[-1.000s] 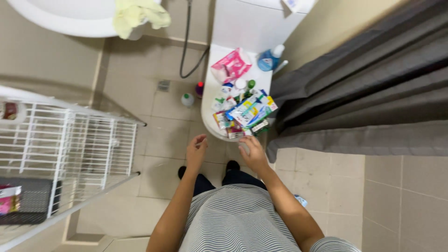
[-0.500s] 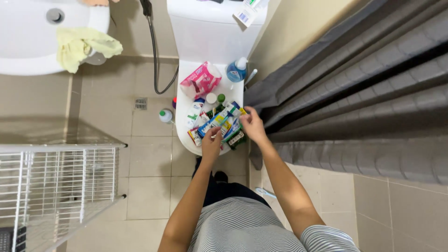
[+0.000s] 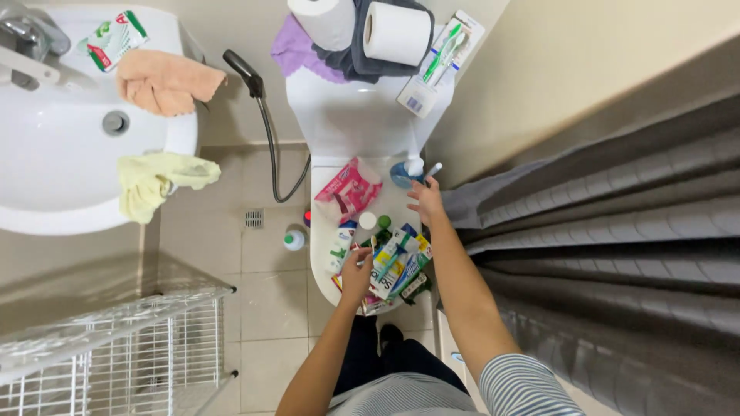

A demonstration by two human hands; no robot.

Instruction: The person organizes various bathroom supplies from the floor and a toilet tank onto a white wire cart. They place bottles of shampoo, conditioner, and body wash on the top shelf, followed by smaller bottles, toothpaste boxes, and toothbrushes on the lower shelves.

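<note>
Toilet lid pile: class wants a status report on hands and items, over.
Left hand on the packets heaped on the toilet lid. Right hand reaching by the blue bottle, grip unclear. Pink pack lies alongside, nothing blocking.

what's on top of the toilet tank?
On the toilet tank: two toilet paper rolls on a dark grey cloth, a purple cloth, and a packaged toothbrush. The tank lid under the cloths is covered.

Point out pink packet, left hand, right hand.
pink packet (image 3: 348, 191), head view, middle of its face.
left hand (image 3: 356, 275), head view, back of hand.
right hand (image 3: 426, 202), head view, back of hand.
</note>
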